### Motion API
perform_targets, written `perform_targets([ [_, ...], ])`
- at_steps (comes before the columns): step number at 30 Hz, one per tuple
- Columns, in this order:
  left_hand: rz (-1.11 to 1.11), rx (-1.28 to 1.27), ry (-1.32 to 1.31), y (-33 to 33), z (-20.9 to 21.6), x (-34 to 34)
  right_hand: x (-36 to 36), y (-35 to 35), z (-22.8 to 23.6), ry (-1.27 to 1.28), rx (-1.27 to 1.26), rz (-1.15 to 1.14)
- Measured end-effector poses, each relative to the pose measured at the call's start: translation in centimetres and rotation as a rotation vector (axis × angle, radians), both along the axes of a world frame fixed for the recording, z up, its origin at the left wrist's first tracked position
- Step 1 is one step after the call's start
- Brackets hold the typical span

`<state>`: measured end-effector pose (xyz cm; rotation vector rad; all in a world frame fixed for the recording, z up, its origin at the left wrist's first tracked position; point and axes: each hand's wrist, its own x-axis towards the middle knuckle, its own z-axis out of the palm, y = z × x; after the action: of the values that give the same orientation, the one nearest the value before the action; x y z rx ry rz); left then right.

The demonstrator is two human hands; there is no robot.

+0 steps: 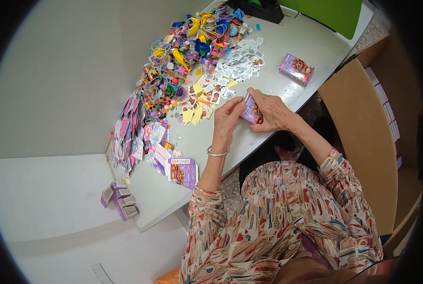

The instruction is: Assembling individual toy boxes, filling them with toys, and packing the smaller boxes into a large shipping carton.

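Over the table's front edge I hold a small purple printed carton (250,112) with a colourful picture on its face. My right hand (274,111) is closed round its right side, thumb along the lower edge. The fingers of my left hand (227,119) press against its left end, near the upper corner; their tips are partly hidden. Another purple carton (296,69), standing shut, is on the table to the right. A flattened purple carton (183,174) lies left of my left wrist.
A long heap of colourful trinkets (173,71) lines the table's back, beside white paper slips (242,61), yellow cards (197,113) and pink-purple packets (128,125). Bundled cartons (121,201) sit far left. A large cardboard box (363,142) with packed cartons stands at right; a green panel (327,14) is behind.
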<state>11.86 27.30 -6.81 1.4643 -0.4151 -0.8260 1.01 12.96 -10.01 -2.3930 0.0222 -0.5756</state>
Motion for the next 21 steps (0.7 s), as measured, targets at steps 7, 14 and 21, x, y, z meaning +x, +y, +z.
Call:
perform_targets([
  [7,0.078,0.060,-0.157,-0.2,-0.4,-0.3,-0.1,0.3,0.5,0.036,0.031,-0.012],
  [14,-0.025,0.363,-0.800,-0.3,0.1,-1.0,-0.2,0.2,0.0,0.035,0.037,-0.019],
  [21,0.034,0.222,-1.169,-0.1,0.0,-3.0,0.3,0.3,-0.5,0.019,0.040,-0.016],
])
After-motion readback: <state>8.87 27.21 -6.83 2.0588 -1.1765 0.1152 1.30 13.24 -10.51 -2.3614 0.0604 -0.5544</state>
